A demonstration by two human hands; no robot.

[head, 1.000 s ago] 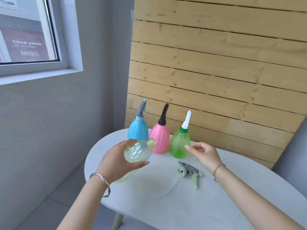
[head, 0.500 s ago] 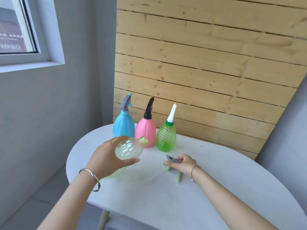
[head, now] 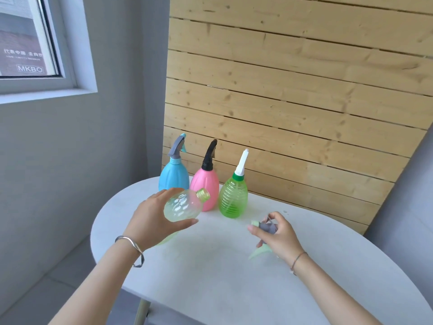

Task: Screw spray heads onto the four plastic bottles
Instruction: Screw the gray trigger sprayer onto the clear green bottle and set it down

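My left hand (head: 152,219) grips a pale green clear bottle (head: 181,206), tilted with its open threaded neck pointing up and right. My right hand (head: 276,233) is closed on a grey and light green spray head (head: 266,227), lifted just off the table, its green trigger hanging below my palm. At the back of the table three bottles stand upright with heads on: a blue bottle (head: 173,175) with a grey head, a pink bottle (head: 206,184) with a black head, and a green ribbed bottle (head: 233,198) with a white nozzle.
The white oval table (head: 222,277) stands against a wooden slat wall (head: 293,90). A grey wall with a window (head: 23,38) is on the left. The table's near edge drops to the floor at lower left.
My right hand reached down to the spray head on the table, closed on it and lifted it. My left hand kept holding the tilted bottle.
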